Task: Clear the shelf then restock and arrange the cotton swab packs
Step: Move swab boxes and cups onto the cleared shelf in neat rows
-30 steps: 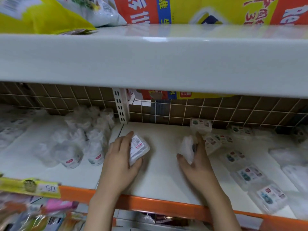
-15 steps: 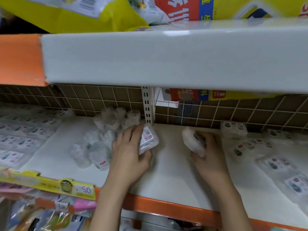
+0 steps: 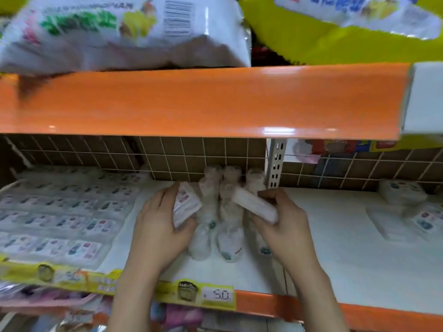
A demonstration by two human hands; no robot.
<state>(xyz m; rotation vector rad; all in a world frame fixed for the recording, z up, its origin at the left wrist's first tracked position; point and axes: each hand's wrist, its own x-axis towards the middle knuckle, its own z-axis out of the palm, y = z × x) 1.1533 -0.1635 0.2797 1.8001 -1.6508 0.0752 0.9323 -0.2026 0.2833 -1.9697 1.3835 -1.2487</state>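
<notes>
My left hand (image 3: 159, 226) grips a small flat cotton swab pack (image 3: 185, 203) with a red-and-white label. In my right hand (image 3: 285, 226) is a second white pack (image 3: 254, 204), held tilted. Both hands hover over rows of bagged cotton swab packs (image 3: 226, 212) that run from the wire back panel toward the front of the white shelf (image 3: 335, 248). My right hand partly covers the rightmost row.
Flat labelled packs (image 3: 60, 219) fill the shelf's left part; a few more (image 3: 405, 195) lie at the right. An orange shelf edge (image 3: 203, 104) hangs overhead with large bags on it. A slotted upright (image 3: 275, 164) stands behind. A yellow price strip (image 3: 206, 295) lines the front.
Both hands, each holding a pack, have moved left from the bare middle of the shelf to the rows of bagged packs. The view has swung left with them.
</notes>
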